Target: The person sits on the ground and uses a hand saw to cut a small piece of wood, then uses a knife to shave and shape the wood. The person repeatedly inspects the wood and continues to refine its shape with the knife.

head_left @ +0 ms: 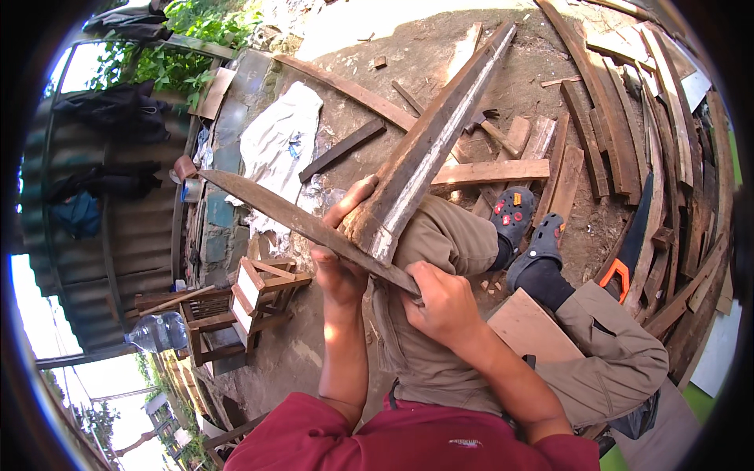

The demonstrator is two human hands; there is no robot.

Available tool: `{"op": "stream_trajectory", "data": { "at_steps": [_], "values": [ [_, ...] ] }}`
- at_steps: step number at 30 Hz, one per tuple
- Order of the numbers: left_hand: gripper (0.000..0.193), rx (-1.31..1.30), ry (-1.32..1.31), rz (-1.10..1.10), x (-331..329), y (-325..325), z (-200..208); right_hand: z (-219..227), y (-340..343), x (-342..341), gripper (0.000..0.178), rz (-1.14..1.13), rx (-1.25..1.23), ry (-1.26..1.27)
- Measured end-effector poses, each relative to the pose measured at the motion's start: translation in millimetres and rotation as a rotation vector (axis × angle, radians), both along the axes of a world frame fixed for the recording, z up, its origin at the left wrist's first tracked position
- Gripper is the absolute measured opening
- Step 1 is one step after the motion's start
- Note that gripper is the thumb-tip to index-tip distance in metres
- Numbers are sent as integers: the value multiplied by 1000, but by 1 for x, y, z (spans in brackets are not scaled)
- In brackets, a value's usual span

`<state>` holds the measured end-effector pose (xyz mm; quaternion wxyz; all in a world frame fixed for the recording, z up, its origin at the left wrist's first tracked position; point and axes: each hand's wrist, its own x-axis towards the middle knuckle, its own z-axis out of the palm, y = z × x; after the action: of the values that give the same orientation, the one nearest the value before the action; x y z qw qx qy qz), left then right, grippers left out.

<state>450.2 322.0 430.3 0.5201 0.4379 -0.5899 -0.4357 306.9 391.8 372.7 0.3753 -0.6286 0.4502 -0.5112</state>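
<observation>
A long wooden beam [428,141] with a whitish strip along one face slopes away from my lap. My left hand [342,279] is closed around its near end, the fingers curling up along its left side. Across that end lies a long, flat brown strip [283,210], tapering toward the left; whether it is a wood slat or a worn blade I cannot tell. It passes over my left hand and hides part of it. My right hand [446,304] grips the strip's near right end, close to the beam's corner.
Loose boards [613,133] pile up along the right, with an orange-handled saw [628,255] among them. A hammer [499,135] lies beyond my knee. To the left are a white cloth [283,129], a small wooden frame [255,294] and a clear plastic bottle [161,331].
</observation>
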Motion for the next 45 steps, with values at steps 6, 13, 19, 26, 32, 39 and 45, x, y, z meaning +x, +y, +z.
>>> {"op": "stream_trajectory", "data": {
  "at_steps": [6,13,19,26,32,39,45],
  "values": [
    [98,45,72,242,7,0,-12,-2,-14,4,19,311,264,-220],
    [99,86,448,284,-20,-12,-7,5,-13,4,29,120,91,-196],
    [87,205,577,297,-49,-21,22,38,-12,-26,65,-147,-33,-233],
    [82,270,437,318,-76,1,24,42,-40,-38,84,-186,-253,-165],
    [78,227,354,387,-77,0,25,34,-26,-36,91,-157,-103,-238],
    [76,277,380,411,-74,-2,27,24,-44,-28,84,-226,-403,-113],
    [74,357,549,395,-59,-5,19,25,-49,-17,67,-177,-456,-104]
  ]
}}
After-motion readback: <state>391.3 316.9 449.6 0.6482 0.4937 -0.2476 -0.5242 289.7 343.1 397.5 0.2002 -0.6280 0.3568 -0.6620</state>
